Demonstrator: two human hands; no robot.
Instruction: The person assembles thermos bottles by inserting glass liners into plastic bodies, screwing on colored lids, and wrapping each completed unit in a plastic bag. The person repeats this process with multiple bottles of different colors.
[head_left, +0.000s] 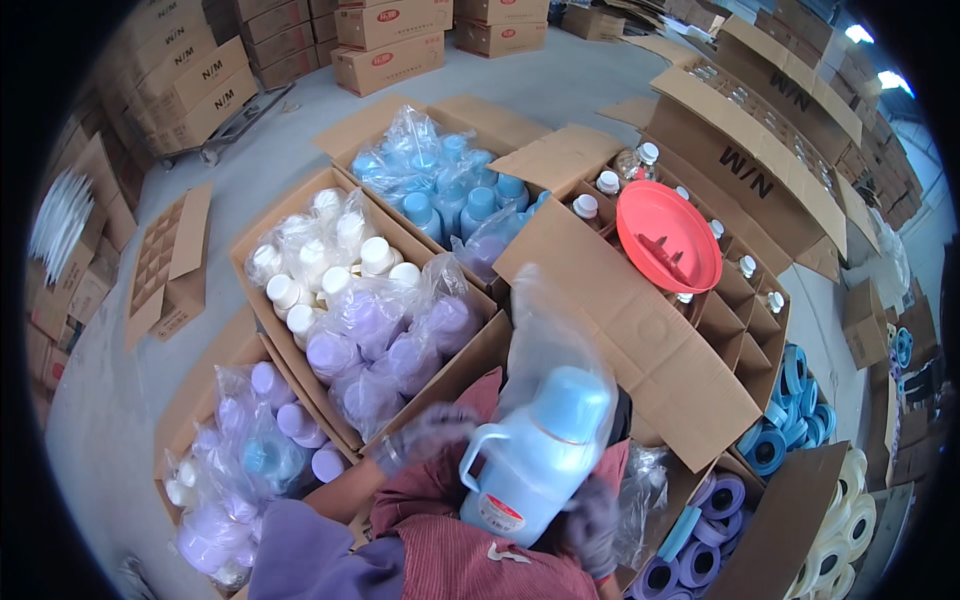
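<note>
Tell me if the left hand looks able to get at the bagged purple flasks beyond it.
Probably yes: the left hand is close to the purple flasks, with only the box wall and clear bags between.

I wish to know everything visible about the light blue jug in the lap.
The jug is light blue, apparently plastic, with a matching cap, a looped handle on its left and a red-and-white label low on its front. It leans over the person's lap, cap toward the upper right. A clear plastic bag covers its upper part and extends past the cap. The right hand seems to touch its lower right side; the left hand is near the handle, contact unclear.
</note>
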